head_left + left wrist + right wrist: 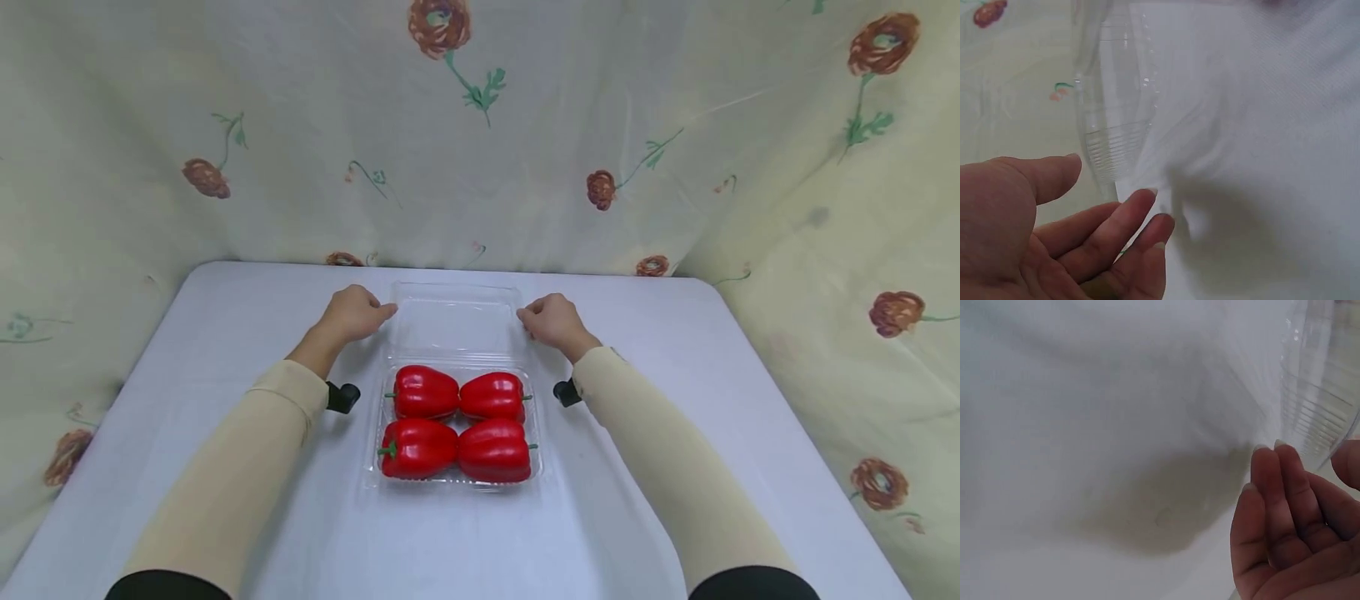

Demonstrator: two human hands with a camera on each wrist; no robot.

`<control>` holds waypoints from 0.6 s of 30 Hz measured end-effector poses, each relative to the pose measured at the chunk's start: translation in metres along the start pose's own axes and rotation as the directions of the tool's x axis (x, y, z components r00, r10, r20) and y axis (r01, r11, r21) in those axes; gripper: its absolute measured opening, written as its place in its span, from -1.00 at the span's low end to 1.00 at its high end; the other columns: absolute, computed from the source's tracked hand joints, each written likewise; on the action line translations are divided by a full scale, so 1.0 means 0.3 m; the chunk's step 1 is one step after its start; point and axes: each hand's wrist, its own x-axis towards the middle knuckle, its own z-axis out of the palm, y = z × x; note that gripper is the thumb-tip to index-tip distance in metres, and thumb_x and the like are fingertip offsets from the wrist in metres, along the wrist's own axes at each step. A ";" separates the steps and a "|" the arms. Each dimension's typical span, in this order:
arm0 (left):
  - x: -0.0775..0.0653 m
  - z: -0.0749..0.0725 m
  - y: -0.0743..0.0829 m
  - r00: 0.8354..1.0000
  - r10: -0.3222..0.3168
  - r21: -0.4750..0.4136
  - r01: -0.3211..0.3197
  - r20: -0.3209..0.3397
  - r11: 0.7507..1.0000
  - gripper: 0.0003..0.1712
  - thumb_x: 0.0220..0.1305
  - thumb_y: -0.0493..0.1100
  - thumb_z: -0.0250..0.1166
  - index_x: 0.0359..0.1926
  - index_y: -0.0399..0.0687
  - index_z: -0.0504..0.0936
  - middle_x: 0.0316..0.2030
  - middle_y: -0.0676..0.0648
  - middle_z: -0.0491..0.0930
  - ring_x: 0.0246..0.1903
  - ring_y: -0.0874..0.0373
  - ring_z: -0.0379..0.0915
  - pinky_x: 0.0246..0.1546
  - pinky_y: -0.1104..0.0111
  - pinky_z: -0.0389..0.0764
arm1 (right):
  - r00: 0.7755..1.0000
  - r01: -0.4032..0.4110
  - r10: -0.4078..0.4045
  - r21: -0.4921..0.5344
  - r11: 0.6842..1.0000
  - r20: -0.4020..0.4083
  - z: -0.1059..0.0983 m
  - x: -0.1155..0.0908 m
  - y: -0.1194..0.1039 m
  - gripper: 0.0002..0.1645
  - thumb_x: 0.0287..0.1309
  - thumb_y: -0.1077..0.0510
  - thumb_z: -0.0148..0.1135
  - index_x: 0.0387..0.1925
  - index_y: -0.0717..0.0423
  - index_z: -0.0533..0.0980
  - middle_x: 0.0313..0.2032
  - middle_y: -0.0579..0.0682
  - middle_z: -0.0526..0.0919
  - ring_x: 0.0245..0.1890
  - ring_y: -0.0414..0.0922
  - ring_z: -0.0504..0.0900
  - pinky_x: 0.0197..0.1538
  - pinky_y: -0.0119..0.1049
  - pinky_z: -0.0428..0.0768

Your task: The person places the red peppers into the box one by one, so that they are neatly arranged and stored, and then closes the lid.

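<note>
A clear plastic clamshell box point(371, 467) holds several red bell peppers point(420, 448) in its lower half. Its transparent lid point(457, 327) is swung back toward the far side of the table. At the lid's left edge is my left hand point(356, 313); in the left wrist view its thumb point(1054, 178) and fingers point(1125, 215) stand apart around the lid's corner. My right hand point(553, 321) is at the opposite edge. The right wrist view has its fingers point(1279, 487) bent a little, close to the lid's ribbed corner point(1316, 431), with the thumb partly cut off.
A white cloth covers the table point(645, 467). Behind it and along both sides hangs a pale curtain point(540, 108) with a flower print. Dark wrist cameras point(342, 397) sit below both hands, facing inward beside the box.
</note>
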 end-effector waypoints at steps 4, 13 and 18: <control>0.007 0.011 -0.009 0.999 -0.036 -0.026 0.037 0.017 0.999 -0.44 0.44 0.09 0.14 0.15 -0.32 0.57 -0.14 -0.23 0.65 -0.11 -0.08 0.50 -0.01 0.11 0.58 | 1.000 -0.004 0.005 0.038 0.999 -0.020 0.018 0.005 0.013 -0.58 0.39 -0.02 0.12 0.00 0.23 0.63 -0.40 0.10 0.68 -0.25 -0.03 0.56 -0.13 -0.20 0.56; 0.005 -0.001 -0.016 1.000 -0.025 -0.093 0.025 0.000 0.995 -0.57 0.42 0.05 0.20 -0.03 -0.26 0.67 -0.32 -0.16 0.67 -0.24 -0.01 0.49 -0.16 0.22 0.54 | 1.000 -0.017 0.020 0.162 0.987 -0.013 0.010 -0.003 0.010 -0.57 0.39 -0.02 0.15 0.06 0.23 0.58 -0.22 0.11 0.64 -0.23 -0.03 0.62 -0.04 -0.18 0.60; -0.003 -0.025 -0.003 0.998 0.050 -0.096 -0.053 -0.037 0.994 -0.61 0.41 0.03 0.22 -0.08 -0.24 0.70 -0.32 -0.16 0.69 -0.25 -0.01 0.50 -0.20 0.23 0.53 | 1.000 -0.002 0.008 0.227 0.974 -0.025 -0.007 -0.019 0.017 -0.55 0.39 -0.03 0.16 0.11 0.21 0.53 -0.17 0.12 0.62 -0.22 -0.01 0.61 -0.05 -0.20 0.62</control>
